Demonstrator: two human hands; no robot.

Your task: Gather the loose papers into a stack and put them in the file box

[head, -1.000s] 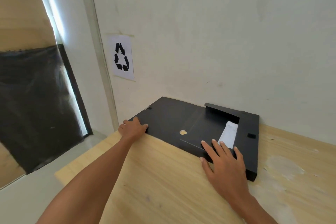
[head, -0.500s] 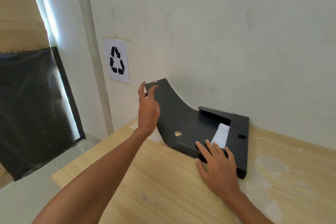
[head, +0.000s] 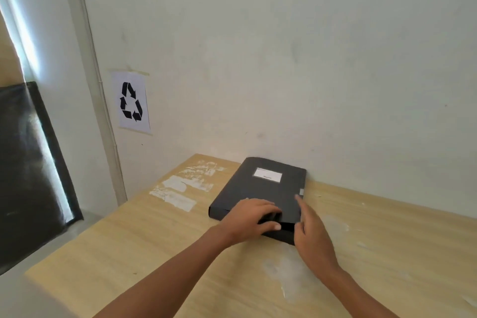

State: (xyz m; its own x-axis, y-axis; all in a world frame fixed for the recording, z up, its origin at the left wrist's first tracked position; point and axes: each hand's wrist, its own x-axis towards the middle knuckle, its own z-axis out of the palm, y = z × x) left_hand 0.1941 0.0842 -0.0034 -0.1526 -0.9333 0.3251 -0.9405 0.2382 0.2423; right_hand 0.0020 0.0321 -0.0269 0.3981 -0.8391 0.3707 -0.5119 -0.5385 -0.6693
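The black file box [head: 260, 190] lies flat on the wooden table [head: 144, 245] against the wall, its lid folded down over it, a white label [head: 267, 176] on top. My left hand [head: 249, 219] rests on the lid's near edge, fingers curled over the front flap. My right hand [head: 308, 230] touches the box's near right corner, index finger stretched along the right side. No papers are visible; the lid hides the inside.
A recycling sign [head: 132, 103] is taped to the white wall at left. White scuff patches [head: 180, 188] mark the tabletop left of the box. A dark panel [head: 28, 168] stands beyond the table's left edge.
The lid, lying open a second ago, was lifted by my left hand and folded over the box. The white paper inside is now covered. My right hand shifted to the box's right corner.
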